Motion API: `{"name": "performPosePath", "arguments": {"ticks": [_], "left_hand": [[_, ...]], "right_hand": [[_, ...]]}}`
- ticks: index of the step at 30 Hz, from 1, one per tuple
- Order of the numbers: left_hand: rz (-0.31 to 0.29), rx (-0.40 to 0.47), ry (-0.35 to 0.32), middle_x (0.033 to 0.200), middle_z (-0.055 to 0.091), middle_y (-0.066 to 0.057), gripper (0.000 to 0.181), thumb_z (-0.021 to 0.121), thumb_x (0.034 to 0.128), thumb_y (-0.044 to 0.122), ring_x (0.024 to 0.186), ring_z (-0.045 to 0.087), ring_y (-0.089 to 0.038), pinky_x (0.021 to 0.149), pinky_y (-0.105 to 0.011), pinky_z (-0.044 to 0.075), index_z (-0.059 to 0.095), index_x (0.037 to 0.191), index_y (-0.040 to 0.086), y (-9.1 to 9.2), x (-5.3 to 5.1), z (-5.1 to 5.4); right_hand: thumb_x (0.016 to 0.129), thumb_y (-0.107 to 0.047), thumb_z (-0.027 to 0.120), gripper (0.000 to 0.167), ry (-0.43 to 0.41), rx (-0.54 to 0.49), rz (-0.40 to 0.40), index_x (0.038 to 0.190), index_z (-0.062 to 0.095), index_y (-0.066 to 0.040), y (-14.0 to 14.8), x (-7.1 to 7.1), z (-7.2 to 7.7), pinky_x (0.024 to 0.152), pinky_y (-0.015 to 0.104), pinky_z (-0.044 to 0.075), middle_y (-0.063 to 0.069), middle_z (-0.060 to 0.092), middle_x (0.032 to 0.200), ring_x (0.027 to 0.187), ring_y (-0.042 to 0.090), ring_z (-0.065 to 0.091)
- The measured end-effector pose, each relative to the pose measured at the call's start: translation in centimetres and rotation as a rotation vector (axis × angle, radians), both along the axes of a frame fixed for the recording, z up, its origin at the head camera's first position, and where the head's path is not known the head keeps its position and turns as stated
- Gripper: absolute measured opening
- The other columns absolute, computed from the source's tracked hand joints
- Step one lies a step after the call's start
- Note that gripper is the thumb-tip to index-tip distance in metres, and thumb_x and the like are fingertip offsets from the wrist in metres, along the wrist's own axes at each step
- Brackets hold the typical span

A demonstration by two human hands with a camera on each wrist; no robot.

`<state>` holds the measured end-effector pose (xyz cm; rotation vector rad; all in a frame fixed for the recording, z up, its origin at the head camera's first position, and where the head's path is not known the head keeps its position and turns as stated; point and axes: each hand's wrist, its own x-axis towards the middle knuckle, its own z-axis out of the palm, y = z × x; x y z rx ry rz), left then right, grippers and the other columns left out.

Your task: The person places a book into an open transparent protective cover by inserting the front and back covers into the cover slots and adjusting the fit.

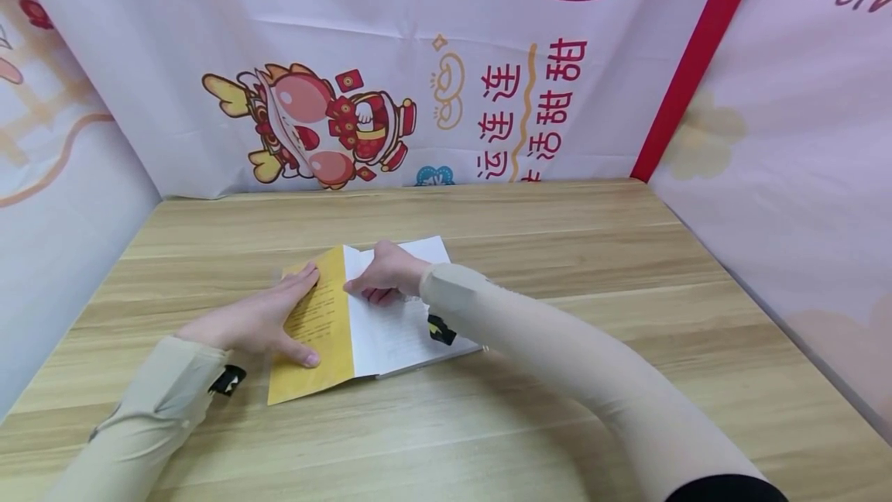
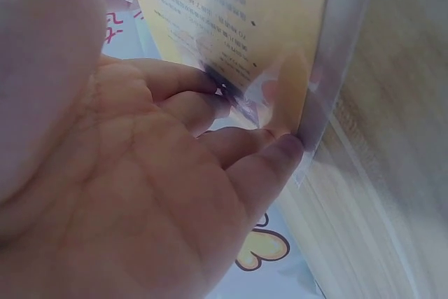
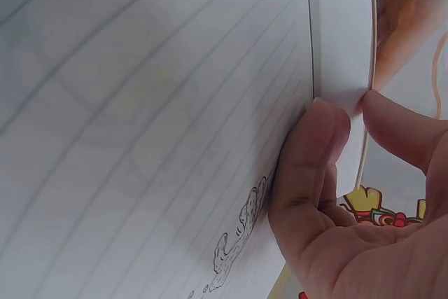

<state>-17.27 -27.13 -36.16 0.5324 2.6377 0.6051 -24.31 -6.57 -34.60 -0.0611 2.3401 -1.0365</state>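
Note:
On the table lies an opened notebook with a yellow printed cover flap (image 1: 333, 331) on the left and white pages (image 1: 411, 339) on the right. A clear plastic edge (image 2: 339, 40) runs along the yellow flap in the left wrist view. My left hand (image 1: 268, 320) rests on the flap, thumb and fingers spread. At the border of yellow and white, my right hand (image 1: 390, 273) has its fingers curled. The right wrist view shows its thumb and fingertips pinching a white strip (image 3: 343, 33) beside the crease. Ruled lines and a small drawing mark the page (image 3: 154, 103) there.
The wood-grain table (image 1: 557, 424) extends around the notebook. A white printed cloth (image 1: 390, 14) with a cartoon figure hangs at its far edge. More printed cloth stands along the left side (image 1: 63, 138) and the right side (image 1: 787, 177).

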Motion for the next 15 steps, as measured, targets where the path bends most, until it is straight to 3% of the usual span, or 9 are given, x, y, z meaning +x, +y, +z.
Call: {"name": "performPosePath", "arguments": {"ticks": [15], "left_hand": [[-0.007,0.015,0.005,0.16,0.002,-0.024,0.138,0.083,0.0624,0.062,0.143,0.003,-0.048,0.112,-0.064,0.01,0.006,0.154,-0.005,0.17,0.26,0.35]], "right_hand": [[0.084,-0.026,0.081,0.025,0.008,-0.016,0.013,0.089,0.068,-0.005,-0.27,-0.04,-0.29,0.059,0.029,0.052,0.007,0.064,0.07,0.058,0.016,0.055]]}}
